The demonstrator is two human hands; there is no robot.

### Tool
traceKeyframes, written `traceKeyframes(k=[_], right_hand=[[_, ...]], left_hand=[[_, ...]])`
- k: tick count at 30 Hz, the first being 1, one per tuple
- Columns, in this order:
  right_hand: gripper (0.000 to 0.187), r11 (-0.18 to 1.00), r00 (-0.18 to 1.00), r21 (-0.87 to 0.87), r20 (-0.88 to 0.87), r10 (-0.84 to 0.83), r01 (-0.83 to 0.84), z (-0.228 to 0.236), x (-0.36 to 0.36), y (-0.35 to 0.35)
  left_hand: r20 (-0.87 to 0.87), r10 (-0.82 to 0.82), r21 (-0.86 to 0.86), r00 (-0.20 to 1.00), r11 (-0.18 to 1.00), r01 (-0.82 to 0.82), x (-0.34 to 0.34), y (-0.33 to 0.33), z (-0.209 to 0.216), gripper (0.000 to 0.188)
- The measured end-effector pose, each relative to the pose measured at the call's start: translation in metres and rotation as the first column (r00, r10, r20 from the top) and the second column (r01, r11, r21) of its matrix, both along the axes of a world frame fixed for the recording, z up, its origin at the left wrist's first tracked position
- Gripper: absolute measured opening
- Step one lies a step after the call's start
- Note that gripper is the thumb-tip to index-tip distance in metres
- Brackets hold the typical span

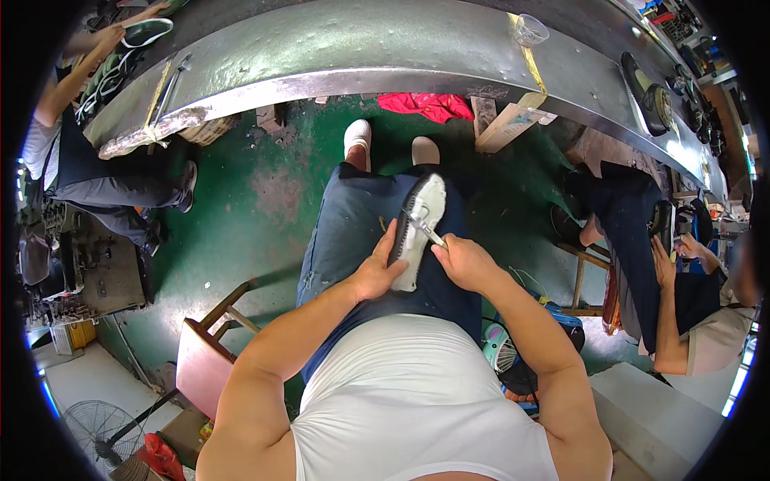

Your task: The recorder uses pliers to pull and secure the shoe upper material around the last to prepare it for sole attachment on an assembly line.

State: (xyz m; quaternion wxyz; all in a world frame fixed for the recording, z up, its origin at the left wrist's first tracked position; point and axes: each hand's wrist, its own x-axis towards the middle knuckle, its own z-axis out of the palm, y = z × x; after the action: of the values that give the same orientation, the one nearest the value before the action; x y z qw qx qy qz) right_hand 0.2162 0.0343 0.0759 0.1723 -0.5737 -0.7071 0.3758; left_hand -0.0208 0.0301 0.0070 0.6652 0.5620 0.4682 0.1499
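No legible txt, nos., labels or signs in head cam pic; bits nr rim too sml/blurry.

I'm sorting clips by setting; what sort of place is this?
Probably a shoe workshop: the left hand holds a shoe-shaped piece, the right hand holds a metal tool, and dark footwear lies on a long metal bench.

Black-white shoe [433, 200] — slanted, silver tool [425, 228] across
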Motion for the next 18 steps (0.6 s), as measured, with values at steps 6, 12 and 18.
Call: traceKeyframes(k=[6, 12, 18], right_hand=[[0.039, 0.958, 0.997, -0.288, -0.067, -0.032, 0.011, 0.019, 0.031, 0.025], [0.034, 0.881, 0.942, 0.347, -0.025, -0.333, 0.321, 0.085, 0.098, 0.075], [0.042, 0.617, 0.765, 0.732, 0.211, -0.609, 0.289, 0.096, 0.219, 0.209]], left_hand=[[-0.045, 0.055, 0.119, 0.997, 0.992, -0.049, -0.003, 0.007, 0.024, 0.080], [0.386, 0.260, -0.207, 0.885, 0.959, -0.192, -0.042, 0.038, 0.081, 0.064], [0.498, 0.303, -0.095, 0.812, 0.950, -0.297, -0.022, 0.190, 0.200, 0.062]])
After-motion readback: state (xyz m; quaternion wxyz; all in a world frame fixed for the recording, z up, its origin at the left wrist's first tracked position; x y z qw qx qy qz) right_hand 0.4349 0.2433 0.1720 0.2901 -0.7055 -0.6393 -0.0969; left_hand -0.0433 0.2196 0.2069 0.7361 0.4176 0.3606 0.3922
